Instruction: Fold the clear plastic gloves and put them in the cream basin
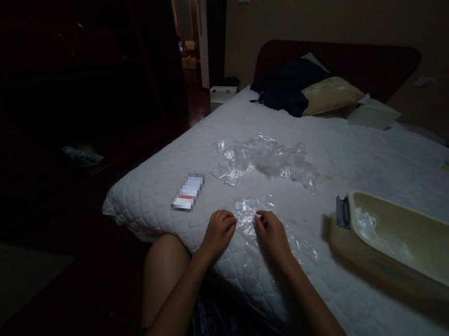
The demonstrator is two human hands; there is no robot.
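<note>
A clear plastic bag [249, 211] lies on the white quilted bed in front of me, crinkled and shiny. At its left edge is my left hand [220, 232], fingers curled and pressed together on the plastic. My right hand [271, 233] is at the bag's right side, thumb and fingers pinched on the film. Loose plastic trails from under the right hand toward the bed's near edge. Farther back, several more clear bags [264, 158] lie crumpled in a spread-out heap.
A phone with a blurred screen [188, 192] rests left of my hands. On the right stands a cream plastic bin [395, 274] with a grey latch and clear plastic inside. Dark cloth [289, 85] and a beige pillow [333, 95] lie near the headboard [357, 62].
</note>
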